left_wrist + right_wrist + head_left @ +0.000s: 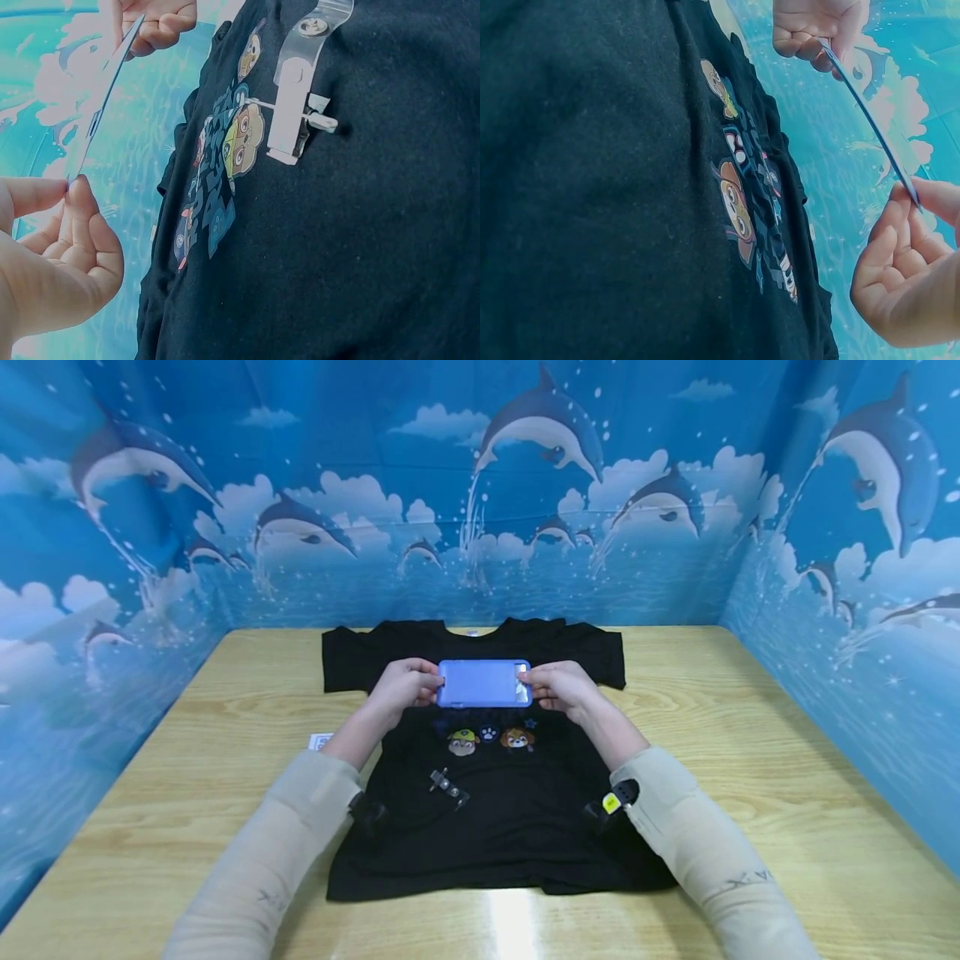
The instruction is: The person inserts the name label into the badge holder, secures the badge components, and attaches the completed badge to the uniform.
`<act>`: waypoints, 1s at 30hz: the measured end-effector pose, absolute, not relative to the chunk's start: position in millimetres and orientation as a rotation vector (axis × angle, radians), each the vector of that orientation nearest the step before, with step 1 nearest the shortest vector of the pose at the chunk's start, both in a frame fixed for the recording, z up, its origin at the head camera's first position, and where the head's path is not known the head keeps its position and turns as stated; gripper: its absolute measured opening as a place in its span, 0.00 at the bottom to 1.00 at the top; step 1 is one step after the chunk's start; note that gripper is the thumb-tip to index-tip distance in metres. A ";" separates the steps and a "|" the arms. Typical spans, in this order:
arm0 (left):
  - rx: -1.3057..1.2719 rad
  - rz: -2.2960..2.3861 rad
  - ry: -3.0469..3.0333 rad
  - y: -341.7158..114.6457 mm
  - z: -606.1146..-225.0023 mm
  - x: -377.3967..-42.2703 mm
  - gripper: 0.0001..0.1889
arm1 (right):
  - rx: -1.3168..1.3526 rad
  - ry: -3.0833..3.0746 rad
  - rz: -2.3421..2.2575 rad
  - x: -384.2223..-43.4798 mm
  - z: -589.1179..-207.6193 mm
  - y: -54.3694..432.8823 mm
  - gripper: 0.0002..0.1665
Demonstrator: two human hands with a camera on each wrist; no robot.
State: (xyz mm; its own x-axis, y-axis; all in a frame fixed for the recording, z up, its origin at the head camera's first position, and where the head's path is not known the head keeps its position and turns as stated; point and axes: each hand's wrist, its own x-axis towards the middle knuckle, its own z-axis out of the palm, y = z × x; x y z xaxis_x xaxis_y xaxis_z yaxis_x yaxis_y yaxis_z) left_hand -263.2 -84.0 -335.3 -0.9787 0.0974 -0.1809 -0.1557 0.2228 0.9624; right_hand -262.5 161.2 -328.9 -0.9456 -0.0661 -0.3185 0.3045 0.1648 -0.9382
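A flat blue card holder (pixel 476 683) is held level above the black T-shirt (pixel 480 843). My left hand (pixel 407 685) pinches its left end between thumb and fingers. At the other end, beside a pale patch, my right hand (pixel 566 685) pinches it the same way. Both wrist views show the holder (pixel 112 86) nearly edge-on, thin and slightly bowed. On the shirt below the printed cartoon faces (pixel 491 740) lies a metal badge clip (pixel 450 787) with a clear snap strap (pixel 319 30), apart from both hands.
The shirt lies spread on a wood-grain table (pixel 210 777). A small white printed tag (pixel 318 742) shows beside the left forearm. Blue dolphin-print curtains (pixel 480 568) enclose the back and sides.
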 end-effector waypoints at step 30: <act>-0.073 1.844 2.279 -90.5 -334.5 -263.1 0.08 | 0.233 2.168 -1.836 -264.0 -329.7 166.8 0.19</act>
State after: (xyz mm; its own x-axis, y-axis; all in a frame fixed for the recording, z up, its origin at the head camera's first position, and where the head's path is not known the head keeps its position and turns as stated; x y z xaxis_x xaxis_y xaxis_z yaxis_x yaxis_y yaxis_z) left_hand -263.1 -90.5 -334.5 -0.9769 0.0927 -0.1926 -0.1690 0.2166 0.9615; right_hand -264.0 166.8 -329.7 -0.9449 -0.0634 -0.3212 0.3064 0.1743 -0.9358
